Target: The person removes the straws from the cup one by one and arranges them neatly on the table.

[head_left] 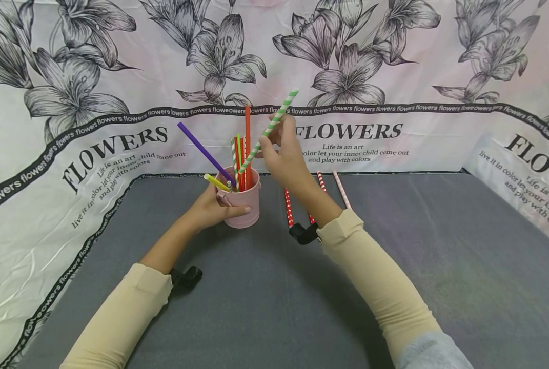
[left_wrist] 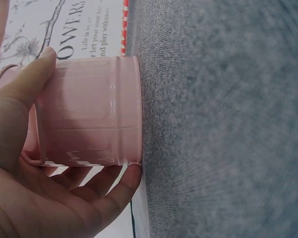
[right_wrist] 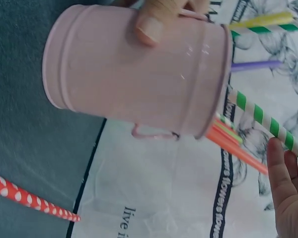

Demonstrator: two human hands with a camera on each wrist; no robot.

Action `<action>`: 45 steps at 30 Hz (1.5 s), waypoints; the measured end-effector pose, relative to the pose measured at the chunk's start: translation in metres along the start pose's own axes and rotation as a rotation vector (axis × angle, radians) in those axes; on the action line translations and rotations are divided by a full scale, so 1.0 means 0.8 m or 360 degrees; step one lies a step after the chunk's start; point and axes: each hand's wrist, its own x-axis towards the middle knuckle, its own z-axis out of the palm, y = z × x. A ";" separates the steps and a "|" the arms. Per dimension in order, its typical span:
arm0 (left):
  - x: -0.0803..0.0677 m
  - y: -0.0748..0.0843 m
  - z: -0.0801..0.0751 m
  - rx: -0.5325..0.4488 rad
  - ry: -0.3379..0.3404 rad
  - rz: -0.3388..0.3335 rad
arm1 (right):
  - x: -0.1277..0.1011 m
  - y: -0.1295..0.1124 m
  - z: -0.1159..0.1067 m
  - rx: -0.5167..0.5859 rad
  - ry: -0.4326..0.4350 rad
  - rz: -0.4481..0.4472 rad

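A small pink bucket (head_left: 248, 215) stands upright on the grey cloth, and my left hand (head_left: 211, 207) grips its side, thumb across the front and fingers behind. My right hand (head_left: 285, 154) pinches a green-and-white striped straw (head_left: 281, 114), slanted, its lower end at the bucket's mouth. In the bucket stand a purple straw (head_left: 202, 148) leaning left, a short-looking yellow straw (head_left: 216, 182), a tall red-orange straw (head_left: 248, 123) and several others. In the left wrist view the thumb presses the bucket's wall (left_wrist: 89, 99); the right wrist view shows the held straw (right_wrist: 265, 121) near the rim.
To the right of the bucket lie a red straw with white dots (head_left: 288, 207), a red-and-white straw (head_left: 321, 180) partly behind my right forearm, and a pale pink straw (head_left: 342, 189). A flower-printed cloth (head_left: 357, 138) rises behind the grey surface (head_left: 256, 307).
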 end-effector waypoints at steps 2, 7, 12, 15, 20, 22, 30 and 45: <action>0.000 0.001 0.000 0.0002 0.0000 0.0008 | -0.001 -0.004 -0.009 -0.0044 0.0015 0.0005; 0.000 0.001 -0.001 0.0004 -0.0002 0.0016 | -0.004 -0.004 -0.033 -0.0145 0.0061 -0.0017; 0.000 0.002 -0.001 0.0014 -0.0013 0.0015 | -0.007 0.002 -0.055 -0.0289 0.0062 0.0054; -0.001 0.003 -0.001 0.0014 -0.0010 0.0014 | -0.009 0.003 -0.064 -0.0432 0.0015 0.0142; 0.000 0.001 -0.001 0.0011 -0.0006 0.0015 | -0.013 0.004 -0.076 -0.0496 -0.0030 0.0272; 0.000 0.000 -0.001 0.0008 -0.0008 0.0020 | -0.014 0.005 -0.081 -0.0489 -0.0054 0.0318; 0.000 0.000 -0.002 0.0007 -0.0026 0.0015 | -0.017 0.019 -0.102 -0.0527 -0.0070 0.0455; 0.000 -0.001 -0.002 0.0059 -0.0017 0.0013 | -0.035 0.042 -0.136 -0.0655 0.0080 0.0663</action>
